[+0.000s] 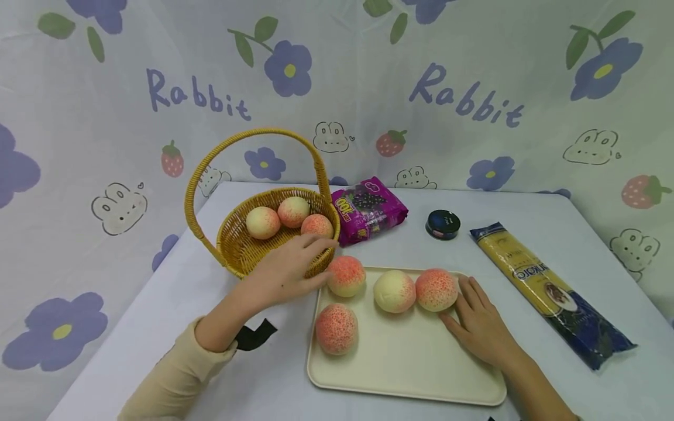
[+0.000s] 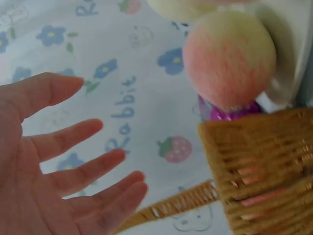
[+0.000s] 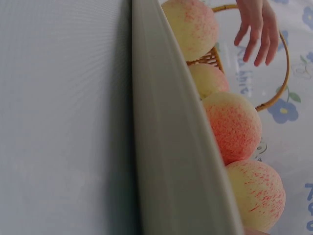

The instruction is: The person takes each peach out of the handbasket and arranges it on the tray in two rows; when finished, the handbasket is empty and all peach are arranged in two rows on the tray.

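Note:
My left hand [image 1: 286, 266] is held over the front right rim of a wicker basket [image 1: 231, 234], fingers spread and nothing in them. In the left wrist view its palm and fingers stand apart from the nearest peach [image 2: 230, 58]. Inside the basket lie three peaches, one of them [image 1: 263, 223] at the left. Several more peaches are on a cream tray [image 1: 411, 356], including one [image 1: 346, 276] by my left thumb and another [image 1: 337, 328] below it. My right hand [image 1: 481, 321] rests on the tray's right edge, fingertips beside the rightmost peach [image 1: 436, 289].
A purple grape-printed packet [image 1: 371, 210] lies behind the basket's right side. Further right are a round black tin [image 1: 443, 224] and a long yellow and blue packet [image 1: 547, 286]. The basket's tall handle [image 1: 253, 133] arches up at the left. A patterned cloth hangs behind the table.

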### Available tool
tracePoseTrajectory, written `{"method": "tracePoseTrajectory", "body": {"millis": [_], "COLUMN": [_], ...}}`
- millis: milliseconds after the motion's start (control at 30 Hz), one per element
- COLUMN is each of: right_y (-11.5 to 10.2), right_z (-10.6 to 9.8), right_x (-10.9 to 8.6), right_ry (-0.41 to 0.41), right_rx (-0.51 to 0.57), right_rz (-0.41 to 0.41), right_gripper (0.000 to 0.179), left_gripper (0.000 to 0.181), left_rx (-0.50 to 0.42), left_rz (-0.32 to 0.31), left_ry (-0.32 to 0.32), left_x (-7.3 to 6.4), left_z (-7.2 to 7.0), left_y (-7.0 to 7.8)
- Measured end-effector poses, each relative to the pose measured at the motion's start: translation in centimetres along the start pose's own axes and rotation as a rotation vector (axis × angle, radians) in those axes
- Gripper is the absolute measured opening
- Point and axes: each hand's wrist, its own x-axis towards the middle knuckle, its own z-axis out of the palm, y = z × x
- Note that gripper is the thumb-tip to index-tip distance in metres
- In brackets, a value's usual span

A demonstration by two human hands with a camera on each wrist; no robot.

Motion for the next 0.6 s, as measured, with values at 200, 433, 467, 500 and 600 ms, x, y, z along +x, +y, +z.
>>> {"method": "tracePoseTrajectory", "body": {"millis": [200, 433, 467, 500, 600], "right_y": [0.1, 0.1, 0.1, 0.1, 0.1], "right_z": [0.1, 0.2, 0.2, 0.2, 0.2], "right_x": [0.0, 0.0, 0.0, 0.0, 0.0], "right_ry": [0.015, -0.001, 0.0, 0.002, 0.009], "right_rx": [-0.009, 0.008, 0.007, 0.005, -0.001], "right_rz": [-0.004, 0.007, 0.007, 0.006, 0.006], "right_gripper": [0.065, 0.065, 0.065, 0.065, 0.065], "left_gripper": [0.038, 0.039, 0.04, 0.04, 0.042], "left_rx": [-0.011, -0.053, -0.052, -0.049, -0.058], "left_rz": [-0.093, -0.193, -0.205, -0.215, -0.249], "left_ry": [0.041, -0.003, -0.007, -0.01, -0.014], "left_x": [2.2, 3.5, 3.5, 3.6, 3.8], "left_z": [0.3, 1.2, 1.3, 1.4, 1.9], "left_y": [-2.3, -4.0, -4.2, -4.4, -5.2]}}
